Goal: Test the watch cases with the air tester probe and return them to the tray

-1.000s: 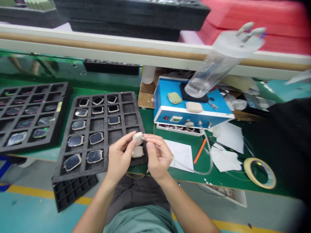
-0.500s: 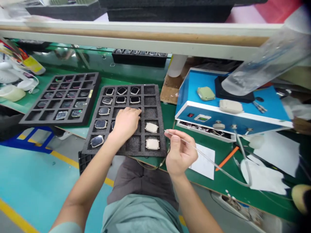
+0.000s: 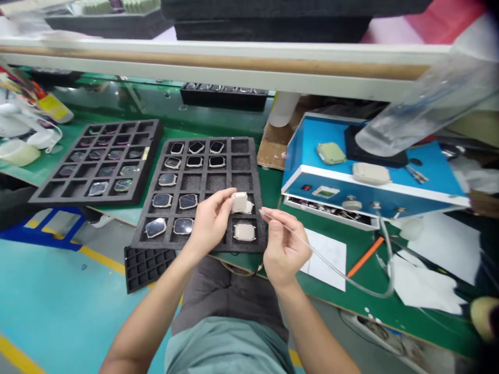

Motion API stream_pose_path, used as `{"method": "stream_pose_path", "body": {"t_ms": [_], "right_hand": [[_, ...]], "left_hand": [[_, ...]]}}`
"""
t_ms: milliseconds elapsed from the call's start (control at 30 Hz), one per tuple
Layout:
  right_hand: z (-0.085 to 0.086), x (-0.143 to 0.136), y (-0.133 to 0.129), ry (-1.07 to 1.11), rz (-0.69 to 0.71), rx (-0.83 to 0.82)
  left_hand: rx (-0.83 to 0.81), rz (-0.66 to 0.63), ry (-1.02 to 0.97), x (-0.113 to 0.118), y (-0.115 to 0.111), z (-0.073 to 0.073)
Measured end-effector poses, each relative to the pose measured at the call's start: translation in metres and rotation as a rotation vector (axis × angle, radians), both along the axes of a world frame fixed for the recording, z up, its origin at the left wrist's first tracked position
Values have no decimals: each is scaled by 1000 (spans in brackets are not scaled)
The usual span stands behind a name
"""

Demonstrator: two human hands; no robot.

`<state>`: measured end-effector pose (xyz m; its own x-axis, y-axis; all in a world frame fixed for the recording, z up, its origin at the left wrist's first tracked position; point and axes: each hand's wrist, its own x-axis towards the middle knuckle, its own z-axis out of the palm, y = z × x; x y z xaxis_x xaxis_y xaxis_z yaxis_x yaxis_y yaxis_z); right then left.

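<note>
My left hand [image 3: 212, 221] pinches a cream smartwatch case [image 3: 239, 202] by its left edge, above the right part of a dark foam tray [image 3: 198, 240]. Behind the held case another cream case is partly hidden in its pocket. Below that, a cream smartwatch case [image 3: 245, 232] lies in the front right pocket. My right hand [image 3: 286, 244] is closed around the end of a thin clear tube [image 3: 323, 254], its tip pointing left toward the held case, a small gap apart. Several watch cases with dark screens [image 3: 188, 201] sit in the tray's left and back pockets.
A blue machine [image 3: 331, 179] stands at the right with a green case [image 3: 330, 153] and a cream case [image 3: 371, 173] on top. An orange tool [image 3: 365, 257] and white paper [image 3: 325, 259] lie before it. Another foam tray [image 3: 138, 182] stands left. A shelf edge [image 3: 234, 72] spans the back.
My left hand has drawn a cream smartwatch case from the tray's middle and brought it right and toward me. My right hand, still on the tube, has shifted slightly left.
</note>
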<state>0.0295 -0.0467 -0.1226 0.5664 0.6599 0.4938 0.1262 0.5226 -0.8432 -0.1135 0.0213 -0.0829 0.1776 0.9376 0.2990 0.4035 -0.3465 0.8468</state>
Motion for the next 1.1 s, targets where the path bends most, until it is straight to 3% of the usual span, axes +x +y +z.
{"method": "stream_pose_path", "body": {"t_ms": [67,167,1100], "right_hand": [[-1,0,1,-30,20,7],[-3,1,2,-54,41,8],[0,4,2,-171,38,-5]], "left_hand": [[-125,-8,-268,8,-16,-9],[-205,-27,-386,18,-29,-13],[-219,-71,-410,18,-36,-13]]}}
